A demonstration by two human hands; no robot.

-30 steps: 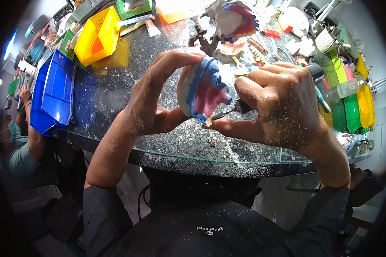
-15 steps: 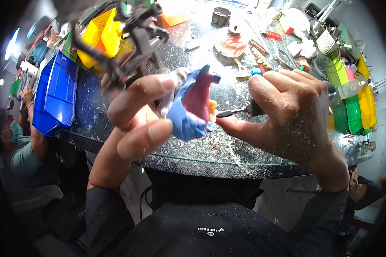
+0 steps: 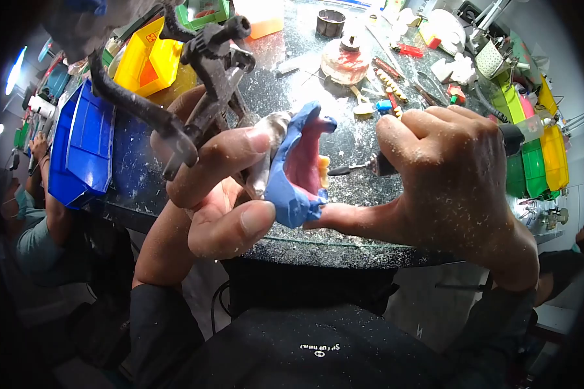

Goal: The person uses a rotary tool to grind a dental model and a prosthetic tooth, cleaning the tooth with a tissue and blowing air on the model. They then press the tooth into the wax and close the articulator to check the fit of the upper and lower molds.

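A blue dental model [image 3: 292,181] with a pink inner face and yellowish teeth [image 3: 324,174] on its right side is held by my left hand [image 3: 224,188], whose thumb and fingers grip it and its pale plaster backing. A dark metal hinged frame [image 3: 207,84] is attached behind the model and rises over that hand. My right hand [image 3: 444,175] is wrapped round a black rotary handpiece [image 3: 386,164]. The handpiece's thin dark tip is at the teeth, and the right thumb reaches to the model's lower edge.
White shavings litter the dark table [image 3: 344,256]. Blue [image 3: 84,146] and yellow [image 3: 149,58] bins stand left. A red-stained jar [image 3: 346,63], a black ring [image 3: 331,23] and a strip of teeth [image 3: 391,85] lie behind. Green and yellow bins [image 3: 555,159] stand right. A co-worker's arm [image 3: 45,188] is far left.
The blue model has shifted slightly right and down, turning a little. The metal frame has moved and shows more sharply. My right thumb has moved down to the model's lower edge.
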